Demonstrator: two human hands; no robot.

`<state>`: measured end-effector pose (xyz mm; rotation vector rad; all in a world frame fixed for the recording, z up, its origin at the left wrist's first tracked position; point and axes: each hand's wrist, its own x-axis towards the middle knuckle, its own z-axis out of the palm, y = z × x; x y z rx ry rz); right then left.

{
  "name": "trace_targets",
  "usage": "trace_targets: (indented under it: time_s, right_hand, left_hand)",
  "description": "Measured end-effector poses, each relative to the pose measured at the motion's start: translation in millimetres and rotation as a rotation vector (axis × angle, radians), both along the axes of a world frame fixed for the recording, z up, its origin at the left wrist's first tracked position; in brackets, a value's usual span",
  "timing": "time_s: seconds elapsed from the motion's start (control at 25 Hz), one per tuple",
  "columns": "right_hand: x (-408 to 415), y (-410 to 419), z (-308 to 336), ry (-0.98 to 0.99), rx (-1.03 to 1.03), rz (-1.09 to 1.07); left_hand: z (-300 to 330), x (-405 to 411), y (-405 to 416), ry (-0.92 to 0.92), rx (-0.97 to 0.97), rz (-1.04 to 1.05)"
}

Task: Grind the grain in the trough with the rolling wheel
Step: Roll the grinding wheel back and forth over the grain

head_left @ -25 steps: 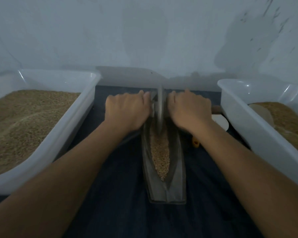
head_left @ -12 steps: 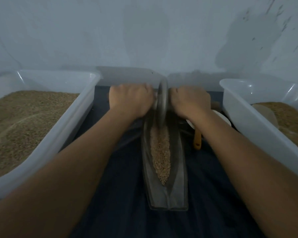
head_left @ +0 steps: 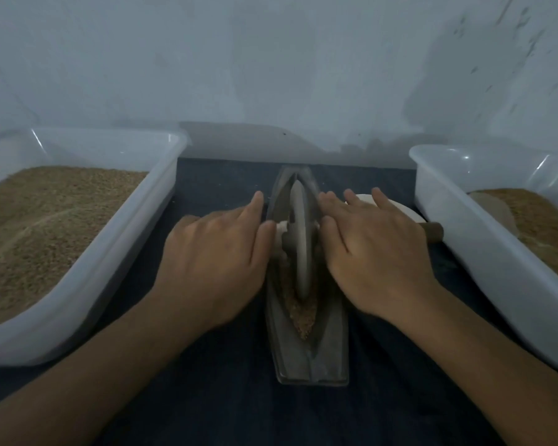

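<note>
Grey metal, the long trough point(head_left: 306, 355) lies on a dark blue cloth point(head_left: 226, 397) between two white tubs of grain, with the rolling wheel point(head_left: 300, 243) upright in its middle and brown grain point(head_left: 302, 320) showing at its near end. Left hand point(head_left: 216, 262) and right hand point(head_left: 372, 252) press flat, fingers straight, on the axle ends either side of the wheel.
</note>
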<state>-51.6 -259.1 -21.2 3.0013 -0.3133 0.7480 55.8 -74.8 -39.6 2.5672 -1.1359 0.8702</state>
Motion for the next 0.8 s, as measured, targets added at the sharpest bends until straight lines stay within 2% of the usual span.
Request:
trace_targets:
  time_s: [0.08, 0.16, 0.24, 0.28, 0.36, 0.56, 0.64, 0.72, 0.8]
  right_hand:
    - [34.1, -14.8, 7.6, 0.144, 0.017, -0.04]
    - [73.0, -35.4, 18.3, 0.149, 0.068, -0.164]
    - [97.8, -45.9, 27.8, 0.124, 0.086, -0.247]
    - [101.2, -45.8, 27.7, 0.113, 0.08, -0.248]
    - [86.2, -35.6, 17.6, 0.09, 0.041, -0.214]
    - [-11.0, 3.9, -5.6, -0.001, 0.113, 0.001]
    - [-13.1, 1.4, -4.5, -0.021, 0.09, 0.021]
    - [10.3, -6.7, 2.7, 0.086, 0.089, -0.005]
    - [45.2, -21.0, 9.4, 0.189, 0.061, -0.073]
  left_hand:
    - [8.1, 23.5, -30.5, 0.028, 0.155, 0.089]
    - [20.3, 58.9, -63.7, 0.098, 0.254, 0.171]
    - [37.1, 85.3, -82.4, 0.232, 0.258, 0.223]
    - [39.3, 87.8, -84.2, 0.244, 0.259, 0.214]
    - [25.5, 73.0, -72.0, 0.164, 0.277, 0.189]
    - [-8.4, -1.0, 0.3, -0.002, -0.062, -0.033]
    - [-9.8, -0.3, 0.2, -0.038, -0.051, -0.043]
    - [0.0, 11.1, -17.4, 0.039, -0.021, 0.043]
    - [4.5, 29.4, -38.5, -0.015, 0.138, 0.1]
